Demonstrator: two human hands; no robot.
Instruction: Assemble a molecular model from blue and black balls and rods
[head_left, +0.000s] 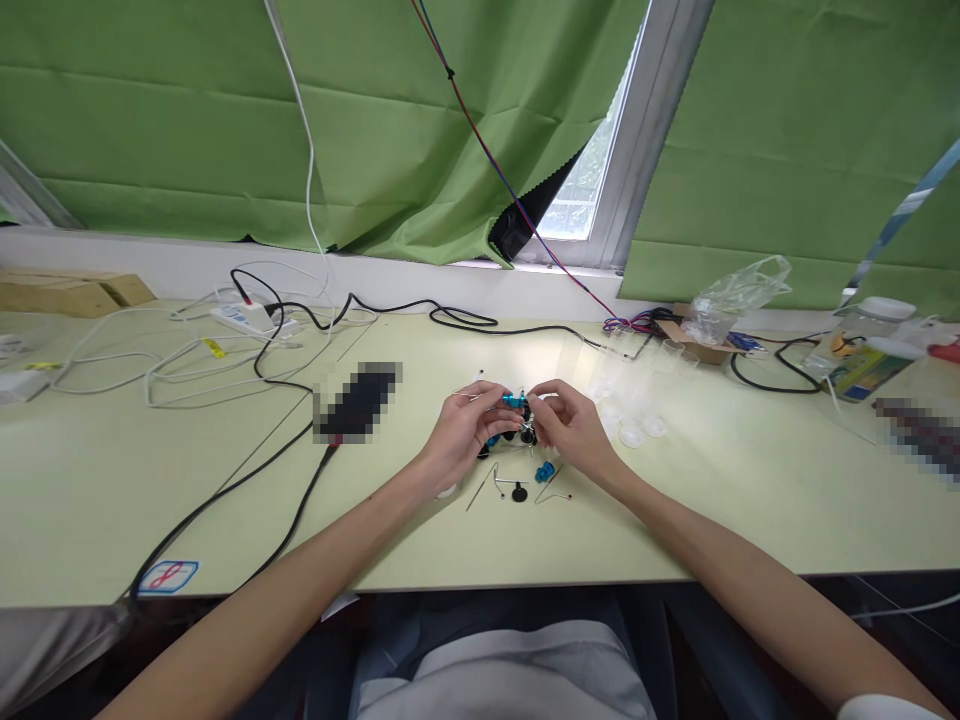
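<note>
Both my hands meet over the middle of the pale green table [675, 520]. My left hand [463, 428] pinches a small blue cylinder [513, 401] that belongs to a little assembly of blue and black parts with thin wires. My right hand [570, 420] grips the same assembly from the right, fingers curled round it. On the table just in front lie a loose blue piece [544, 472], a black disc on a pin [519, 492] and a few thin metal pins [484, 485].
Black cables [247, 480] and white cables [150, 370] run across the left half, with a white power strip [244, 318]. Several clear plastic cups [634, 410] stand right of my hands. A cardboard box with a plastic bag [731, 300] sits far right under the green curtains.
</note>
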